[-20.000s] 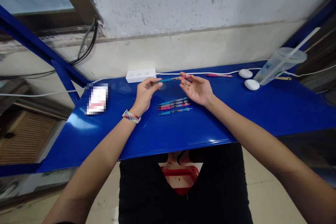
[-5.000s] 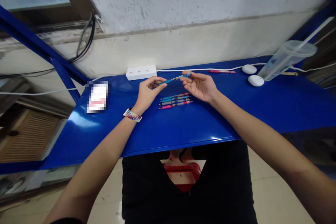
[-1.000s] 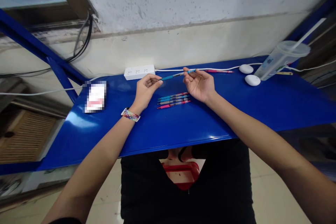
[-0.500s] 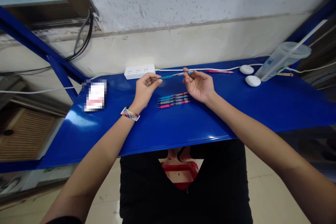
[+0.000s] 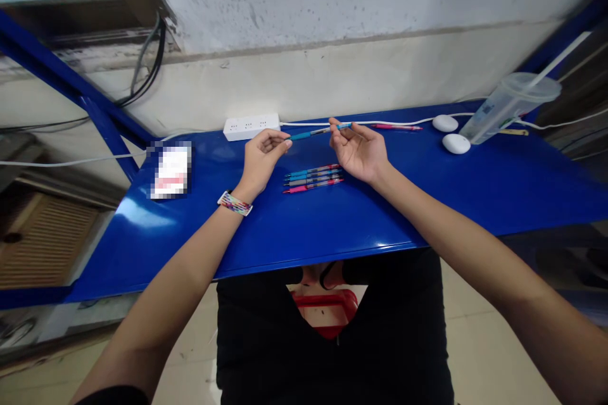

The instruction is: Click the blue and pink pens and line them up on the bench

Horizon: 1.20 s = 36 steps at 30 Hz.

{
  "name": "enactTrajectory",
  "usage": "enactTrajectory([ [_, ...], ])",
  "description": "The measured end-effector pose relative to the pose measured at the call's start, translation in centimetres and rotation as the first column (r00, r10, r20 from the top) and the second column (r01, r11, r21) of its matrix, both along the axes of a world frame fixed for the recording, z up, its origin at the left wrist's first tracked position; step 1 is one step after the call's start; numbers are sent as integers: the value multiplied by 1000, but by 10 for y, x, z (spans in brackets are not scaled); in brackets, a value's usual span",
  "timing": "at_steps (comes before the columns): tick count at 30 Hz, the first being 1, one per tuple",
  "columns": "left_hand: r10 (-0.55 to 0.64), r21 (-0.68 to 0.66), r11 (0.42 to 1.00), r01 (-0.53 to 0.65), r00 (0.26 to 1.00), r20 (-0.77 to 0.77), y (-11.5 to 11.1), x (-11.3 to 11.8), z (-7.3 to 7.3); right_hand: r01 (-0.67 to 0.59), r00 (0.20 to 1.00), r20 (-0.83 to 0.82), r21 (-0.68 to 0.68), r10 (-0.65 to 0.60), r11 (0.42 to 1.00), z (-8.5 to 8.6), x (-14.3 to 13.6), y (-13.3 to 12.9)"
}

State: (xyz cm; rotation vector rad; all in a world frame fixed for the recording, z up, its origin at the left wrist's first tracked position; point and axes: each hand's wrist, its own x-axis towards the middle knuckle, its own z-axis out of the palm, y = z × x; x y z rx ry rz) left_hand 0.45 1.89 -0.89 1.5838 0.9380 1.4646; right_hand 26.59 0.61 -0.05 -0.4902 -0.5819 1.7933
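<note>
A teal pen [image 5: 308, 134] is held level above the blue tabletop [image 5: 285, 228], stretched between my two hands. My left hand [image 5: 263, 161] pinches its left end between thumb and fingers. At the other end, my right hand [image 5: 360, 150] has its fingers closed on the pen's light-blue tip, palm turned up. Just below on the table lie several pens side by side, with a pink pen [image 5: 313, 186] nearest to me. Their right ends come close to my right hand. Another pink pen [image 5: 396, 127] lies apart, right of that hand near the wall.
A white power strip [image 5: 251, 127] sits against the wall, its cord [image 5: 389, 123] running right. On the right are two white rounded objects [image 5: 456, 143] and a clear cup [image 5: 504, 107] with a straw. A blurred-out white item [image 5: 171, 170] lies at the left.
Both hands keep hold of the teal pen in nearly the same place. The whole view has shifted very slightly; the other things have not moved.
</note>
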Motion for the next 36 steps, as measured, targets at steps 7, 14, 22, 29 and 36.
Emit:
enactTrajectory([
  [7, -15, -34, 999, 16, 1000, 17, 2, -1, -2, -120, 993, 15, 148, 119, 982, -9, 5, 5],
  [14, -42, -34, 998, 44, 998, 50, 2, -1, -2, -40, 999, -28, 56, 41, 998, -4, -2, 1],
  [22, -36, -39, 999, 37, 999, 33, 1, -1, -1, -53, 999, -1, 80, 53, 995, -10, 2, 5],
  [29, -32, -36, 999, 34, 999, 40, 0, 0, 1, -20, 1000, 3, 71, 20, 997, -6, -2, 1],
  [36, -28, -47, 998, 30, 999, 36, -1, 0, 1, 52, 938, 330, 158, -102, 986, -2, -2, -2],
])
